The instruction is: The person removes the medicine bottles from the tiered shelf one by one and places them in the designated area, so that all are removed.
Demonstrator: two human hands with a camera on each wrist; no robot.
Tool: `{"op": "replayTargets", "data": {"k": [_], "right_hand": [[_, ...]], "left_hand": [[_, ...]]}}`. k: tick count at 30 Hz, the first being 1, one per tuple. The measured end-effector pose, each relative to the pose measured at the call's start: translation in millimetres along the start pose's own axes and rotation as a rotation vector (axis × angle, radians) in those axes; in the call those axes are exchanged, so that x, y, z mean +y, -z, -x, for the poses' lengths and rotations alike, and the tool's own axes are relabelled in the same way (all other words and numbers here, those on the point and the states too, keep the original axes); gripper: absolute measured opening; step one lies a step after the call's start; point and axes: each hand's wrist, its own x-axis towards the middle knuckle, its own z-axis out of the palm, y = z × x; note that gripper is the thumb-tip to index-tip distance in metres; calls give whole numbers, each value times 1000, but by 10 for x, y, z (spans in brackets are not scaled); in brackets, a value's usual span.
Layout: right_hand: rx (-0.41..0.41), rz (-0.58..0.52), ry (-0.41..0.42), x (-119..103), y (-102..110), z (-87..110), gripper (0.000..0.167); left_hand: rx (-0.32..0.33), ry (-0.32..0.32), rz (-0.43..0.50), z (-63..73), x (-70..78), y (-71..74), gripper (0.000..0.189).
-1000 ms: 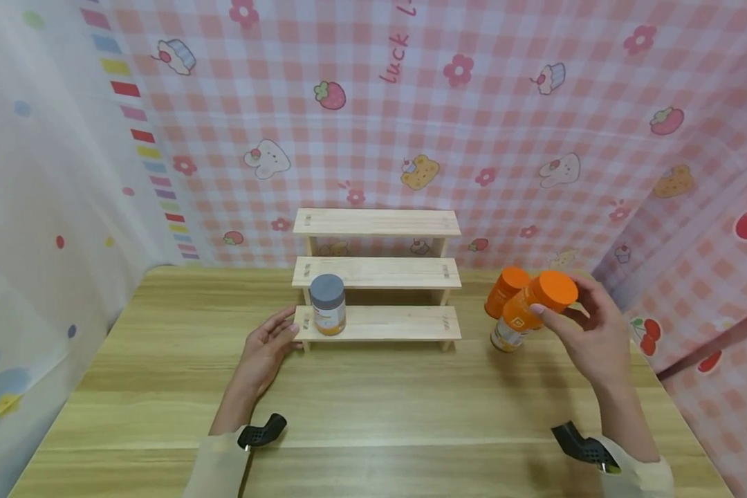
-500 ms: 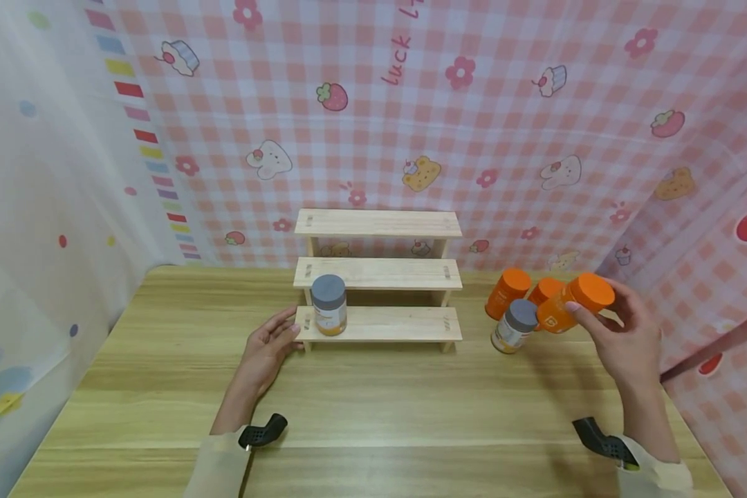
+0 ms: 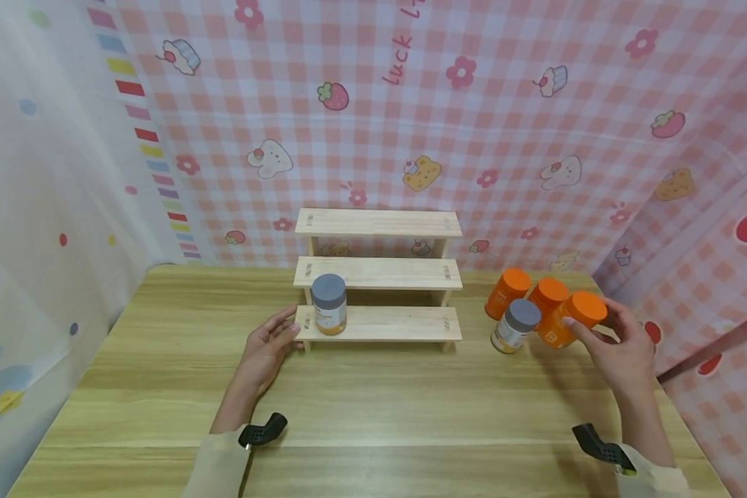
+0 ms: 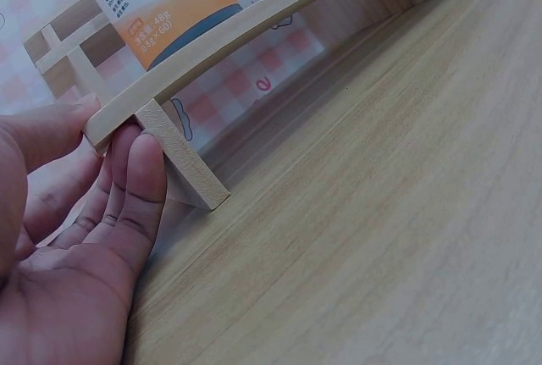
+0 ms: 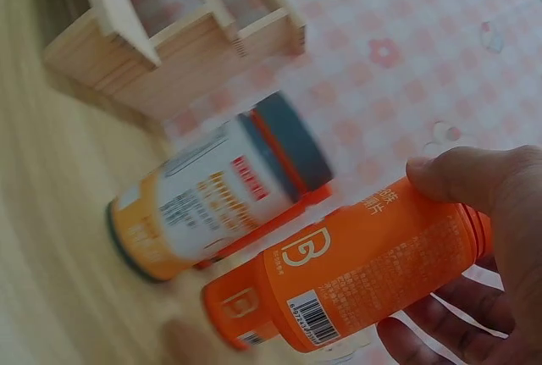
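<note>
My left hand (image 3: 266, 353) pinches the left end of the lowest plank of a three-step wooden shelf (image 3: 392, 323), thumb above and fingers underneath in the left wrist view. On that plank stands a grey-lidded supplement jar (image 3: 330, 315). To the right of the shelf, my right hand (image 3: 625, 353) grips an orange supplement bottle (image 3: 559, 328) near its cap, tilted, with its base close over the table. Beside it on the table is another grey-lidded jar (image 5: 207, 204), with two more orange bottles behind, the left one (image 3: 503, 297) and the right one (image 3: 546, 293).
The wooden table (image 3: 373, 422) reaches back to a pink checked cloth (image 3: 373, 124) hanging behind the shelf. More printed cloth (image 3: 722, 263) hangs close along the right side, and a white curtain (image 3: 43, 207) on the left.
My right hand has carried the orange bottle rightward from in front of the grey-lidded jar, then lowered it beside that jar. The left hand has stayed on the shelf.
</note>
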Motion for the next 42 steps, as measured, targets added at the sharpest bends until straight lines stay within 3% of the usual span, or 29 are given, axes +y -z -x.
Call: {"op": "replayTargets", "data": {"k": [6,13,25,30,42], "right_hand": [[-71,36,39,119,-102,30,64],[-154,130,20,214,-162,67,73],[-187,188,53,202,-165,79,77],[-186,234,101,96,-102,84,83],[-131,227,227,-293,-49,187,82]], "left_hand": [[1,-2,1,1,-7,10,55],[-4,-7,8,-5,-6,6,53],[-6,-7,25,14,27,-13,54],[-7,-10,27,20,33,-10,54],[-3,-1,40,8,22,2,55]]}}
